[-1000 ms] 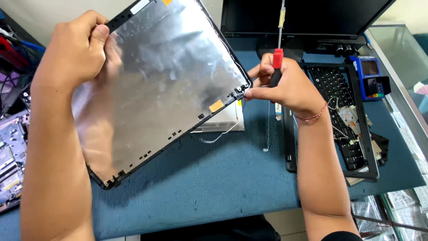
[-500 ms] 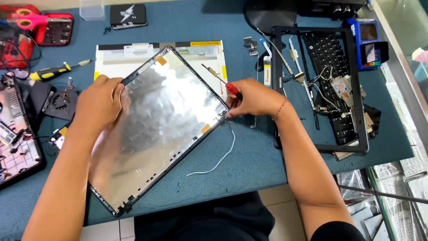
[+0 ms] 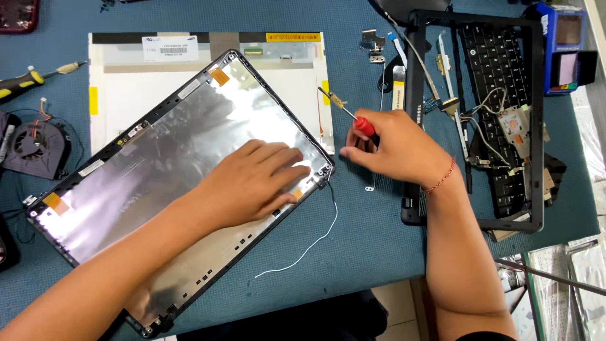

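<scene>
A laptop lid shell (image 3: 145,170) with a silver foil lining lies tilted on the blue table, partly over a white screen panel (image 3: 158,82). My left hand (image 3: 252,180) rests flat on the foil near the shell's lower right corner, fingers spread. My right hand (image 3: 394,151) is just right of that corner, closed around a red-handled screwdriver (image 3: 353,117) whose tip points up and left. A thin white wire (image 3: 309,243) trails from the shell's corner toward the table's front edge.
A black bezel frame (image 3: 413,126) surrounds a keyboard (image 3: 499,107) and loose cables at right. Metal hinges (image 3: 372,44) lie behind my right hand. A cooling fan (image 3: 35,148) and a yellow-black screwdriver (image 3: 25,79) sit at left. A blue device (image 3: 565,47) stands far right.
The lid shell came down from being held upright to lying flat on the table. My left hand moved from its top edge to its lower right corner. My right hand stayed by that corner.
</scene>
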